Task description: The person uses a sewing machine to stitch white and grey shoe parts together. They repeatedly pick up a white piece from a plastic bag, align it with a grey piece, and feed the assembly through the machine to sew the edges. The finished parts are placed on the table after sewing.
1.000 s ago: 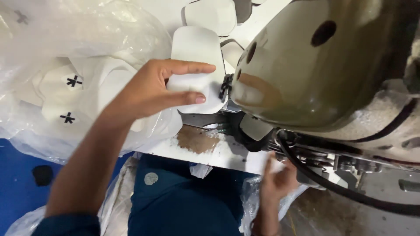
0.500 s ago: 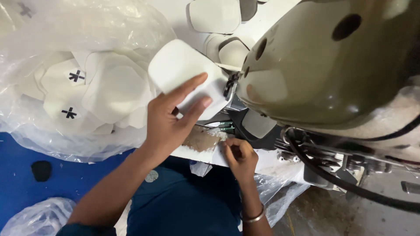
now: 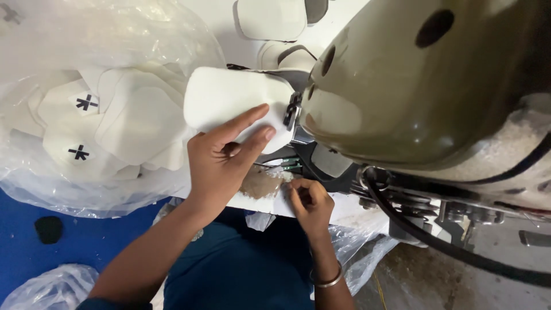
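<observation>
Two bare hands, close together, forearms reaching up from below.

The left hand [image 3: 221,163] lies palm-down, index and middle fingers stretched out to the upper right, thumb tucked under. Just to its lower right, the right hand [image 3: 310,201] is curled, fingertips pinched together, a thin bangle on its wrist.

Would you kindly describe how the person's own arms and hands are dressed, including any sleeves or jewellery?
Both forearms are bare, and neither the left hand nor the right hand wears a glove. A thin metal bangle circles the right wrist. At the bottom left edge, a dark blue sleeve edge shows on the left arm. No rings or watch can be seen.
</observation>
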